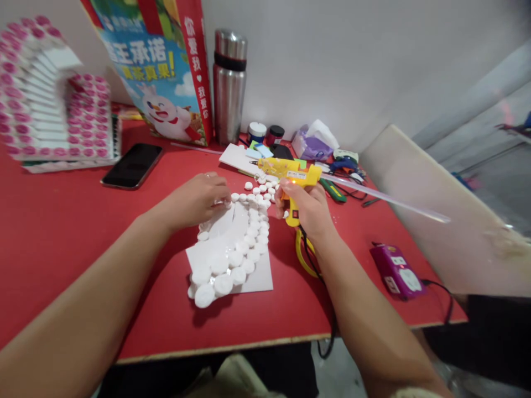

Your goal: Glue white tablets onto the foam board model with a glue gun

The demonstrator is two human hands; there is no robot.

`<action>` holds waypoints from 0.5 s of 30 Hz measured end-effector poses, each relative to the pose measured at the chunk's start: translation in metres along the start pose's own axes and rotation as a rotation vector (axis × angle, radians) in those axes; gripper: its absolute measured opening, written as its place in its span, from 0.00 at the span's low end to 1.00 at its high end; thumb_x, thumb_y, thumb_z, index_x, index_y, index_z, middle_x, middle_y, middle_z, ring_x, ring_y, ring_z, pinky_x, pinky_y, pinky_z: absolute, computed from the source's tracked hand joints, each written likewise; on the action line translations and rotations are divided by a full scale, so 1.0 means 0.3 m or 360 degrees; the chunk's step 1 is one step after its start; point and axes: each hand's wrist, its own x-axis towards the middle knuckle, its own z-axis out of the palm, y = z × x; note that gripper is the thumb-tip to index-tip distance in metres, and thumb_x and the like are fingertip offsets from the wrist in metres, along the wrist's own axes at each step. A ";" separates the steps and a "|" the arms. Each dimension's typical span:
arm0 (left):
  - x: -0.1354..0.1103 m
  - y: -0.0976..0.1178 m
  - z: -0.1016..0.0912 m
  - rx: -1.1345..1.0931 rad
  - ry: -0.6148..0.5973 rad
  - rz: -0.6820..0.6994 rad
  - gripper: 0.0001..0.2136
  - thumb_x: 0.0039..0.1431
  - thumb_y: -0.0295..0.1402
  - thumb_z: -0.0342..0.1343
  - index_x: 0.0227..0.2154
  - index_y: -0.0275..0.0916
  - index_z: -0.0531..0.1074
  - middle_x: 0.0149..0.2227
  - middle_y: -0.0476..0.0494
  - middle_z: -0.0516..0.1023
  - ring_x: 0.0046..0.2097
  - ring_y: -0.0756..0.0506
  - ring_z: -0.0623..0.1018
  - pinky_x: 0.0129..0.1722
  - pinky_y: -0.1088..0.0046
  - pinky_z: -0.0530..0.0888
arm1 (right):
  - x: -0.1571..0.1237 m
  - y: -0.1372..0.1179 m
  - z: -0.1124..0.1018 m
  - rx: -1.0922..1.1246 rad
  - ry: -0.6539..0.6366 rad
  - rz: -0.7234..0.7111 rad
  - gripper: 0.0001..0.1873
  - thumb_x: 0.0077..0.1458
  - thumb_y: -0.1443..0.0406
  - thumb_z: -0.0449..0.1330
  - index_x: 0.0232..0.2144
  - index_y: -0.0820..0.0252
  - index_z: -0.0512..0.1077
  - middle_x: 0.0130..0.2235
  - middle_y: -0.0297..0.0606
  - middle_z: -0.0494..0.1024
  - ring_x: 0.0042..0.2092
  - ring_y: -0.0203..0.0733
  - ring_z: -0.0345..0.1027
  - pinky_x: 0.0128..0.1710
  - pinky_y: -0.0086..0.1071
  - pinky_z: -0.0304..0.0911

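Gripping a yellow glue gun (pixel 290 171) by its handle, the right hand (pixel 309 213) is clenched around it just past the far right corner of a white card (pixel 257 276) lying on the red counter (pixel 62 221). A clear glue stick (pixel 385 198) juts from the gun toward the right. The left hand (pixel 199 199) rests curled on the card's far edge, fingertips down among the white round caps (pixel 224 282) lining the card; whether it pinches one cannot be told. A black phone (pixel 131 165) lies further left, a purple box (pixel 397 271) to the right.
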 end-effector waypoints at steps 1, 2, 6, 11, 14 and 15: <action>0.000 0.000 0.001 -0.0015 0.0008 -0.0004 0.08 0.65 0.30 0.54 0.35 0.36 0.78 0.36 0.40 0.76 0.38 0.42 0.72 0.40 0.66 0.66 | 0.000 0.000 0.000 0.0000 -0.0005 -0.0007 0.19 0.58 0.55 0.63 0.20 0.59 0.72 0.16 0.31 0.71 0.18 0.34 0.66 0.20 0.28 0.60; -0.001 0.000 0.002 -0.0036 0.0017 -0.0009 0.08 0.65 0.31 0.54 0.35 0.36 0.78 0.35 0.40 0.76 0.38 0.42 0.72 0.40 0.66 0.66 | 0.000 0.000 -0.001 -0.0006 -0.0011 -0.0012 0.20 0.58 0.55 0.63 0.20 0.59 0.72 0.16 0.32 0.71 0.18 0.34 0.66 0.20 0.28 0.60; -0.003 0.003 0.001 -0.0098 0.0033 -0.0030 0.09 0.65 0.32 0.53 0.35 0.37 0.78 0.35 0.40 0.75 0.39 0.42 0.72 0.41 0.65 0.67 | 0.000 -0.005 -0.002 -0.0062 -0.0027 -0.0024 0.21 0.59 0.54 0.62 0.19 0.60 0.72 0.16 0.32 0.71 0.18 0.34 0.65 0.21 0.28 0.60; -0.006 0.011 -0.006 -0.0184 0.0067 -0.0048 0.09 0.65 0.35 0.53 0.39 0.37 0.76 0.37 0.40 0.77 0.41 0.42 0.73 0.43 0.65 0.69 | 0.000 -0.008 -0.005 -0.0133 -0.0033 -0.0020 0.23 0.61 0.52 0.60 0.19 0.59 0.72 0.16 0.32 0.71 0.19 0.34 0.65 0.22 0.29 0.61; -0.005 0.015 -0.006 -0.0194 0.0070 -0.0040 0.10 0.65 0.35 0.53 0.40 0.36 0.76 0.38 0.40 0.78 0.41 0.42 0.74 0.44 0.65 0.69 | -0.001 -0.008 -0.006 -0.0145 -0.0050 -0.0033 0.24 0.61 0.52 0.60 0.18 0.59 0.71 0.16 0.33 0.71 0.19 0.34 0.65 0.23 0.29 0.61; -0.005 0.015 -0.005 -0.0184 0.0065 -0.0029 0.10 0.66 0.34 0.52 0.40 0.36 0.77 0.38 0.39 0.78 0.41 0.41 0.74 0.43 0.65 0.69 | 0.000 -0.007 -0.005 -0.0138 -0.0047 -0.0039 0.24 0.61 0.53 0.60 0.18 0.59 0.71 0.16 0.32 0.71 0.19 0.34 0.65 0.23 0.29 0.61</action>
